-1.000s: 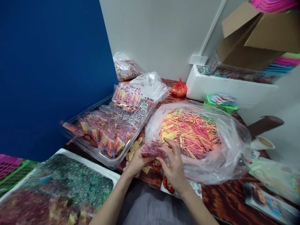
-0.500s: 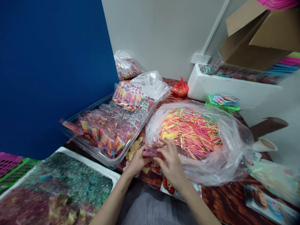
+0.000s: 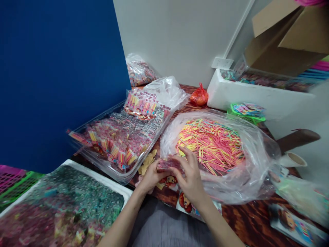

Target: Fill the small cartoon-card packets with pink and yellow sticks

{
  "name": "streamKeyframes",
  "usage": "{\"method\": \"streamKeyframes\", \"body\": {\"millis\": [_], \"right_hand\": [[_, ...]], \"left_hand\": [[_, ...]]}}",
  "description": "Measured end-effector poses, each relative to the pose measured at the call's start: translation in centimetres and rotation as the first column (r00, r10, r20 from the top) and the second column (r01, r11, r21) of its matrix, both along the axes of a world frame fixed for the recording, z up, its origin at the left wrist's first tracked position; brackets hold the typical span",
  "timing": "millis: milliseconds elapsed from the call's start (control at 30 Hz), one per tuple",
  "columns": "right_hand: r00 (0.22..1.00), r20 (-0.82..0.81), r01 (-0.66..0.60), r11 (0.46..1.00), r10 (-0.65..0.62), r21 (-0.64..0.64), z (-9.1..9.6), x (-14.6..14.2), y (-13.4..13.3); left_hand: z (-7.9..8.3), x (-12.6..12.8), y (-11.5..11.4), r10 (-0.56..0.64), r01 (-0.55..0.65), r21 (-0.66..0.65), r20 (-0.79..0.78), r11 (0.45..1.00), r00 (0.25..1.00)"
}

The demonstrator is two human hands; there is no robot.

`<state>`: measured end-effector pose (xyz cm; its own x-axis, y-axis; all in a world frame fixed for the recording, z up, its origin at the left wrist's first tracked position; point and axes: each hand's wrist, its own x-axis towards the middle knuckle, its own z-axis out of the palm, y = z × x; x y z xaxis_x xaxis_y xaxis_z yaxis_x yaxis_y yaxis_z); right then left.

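Observation:
My left hand [image 3: 151,176] is closed on the left end of a small clear packet [image 3: 166,164] with pink print. My right hand [image 3: 189,171] pinches the packet's right side, index finger raised and bent over it. Just beyond my right hand lies a large clear plastic bag [image 3: 257,164], opened wide around a heap of pink, yellow and green thin sticks [image 3: 210,147]. Left of my hands, a clear plastic tray [image 3: 144,159] holds filled packets [image 3: 118,147] of pink and yellow sticks. Cards with a cartoon face [image 3: 185,202] lie under my right wrist.
A white foam box [image 3: 97,181] of small packets stands at the lower left. Behind are a red knotted bag [image 3: 199,96], a green basket [image 3: 248,117] with cards and another foam box [image 3: 252,89]. A cardboard tube [image 3: 298,140] and paper cup [image 3: 293,159] are at right.
The view has shifted slightly. My right hand's fingers have bent in closer over the packet, while my left hand keeps its hold at about the same place.

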<state>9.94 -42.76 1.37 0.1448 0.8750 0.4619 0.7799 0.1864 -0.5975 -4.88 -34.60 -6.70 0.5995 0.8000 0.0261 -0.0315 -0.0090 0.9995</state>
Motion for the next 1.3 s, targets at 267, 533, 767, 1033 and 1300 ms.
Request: {"method": "streamKeyframes", "body": {"millis": [267,533,767,1033,1300], "right_hand": [[0.999,0.034,0.002,0.996,0.001,-0.094,0.0,-0.2,0.5],[0.946,-0.303,-0.176,0.966,0.113,-0.189,-0.1,2.5,-0.6],[0.846,-0.516,-0.3,0.919,0.133,-0.255,-4.7,4.6,-0.1],[0.601,-0.784,-0.427,0.892,0.157,-0.149,0.7,3.5,1.8],[0.254,-0.957,-0.383,0.923,0.142,0.036,5.7,1.3,10.2]], "left_hand": [[0.2,0.0,-0.1,0.02,-0.021,-0.02,-0.029,1.0,0.999],[0.0,-0.2,-0.3,0.014,-0.013,-0.049,0.023,0.999,1.0],[0.8,0.4,-0.3,0.084,-0.086,-0.032,-0.061,0.996,0.995],[8.6,0.1,-2.1,0.079,-0.079,-0.025,-0.012,0.997,0.997],[16.6,-0.3,9.2,-0.093,0.089,-0.043,-0.089,0.995,0.992]]}}
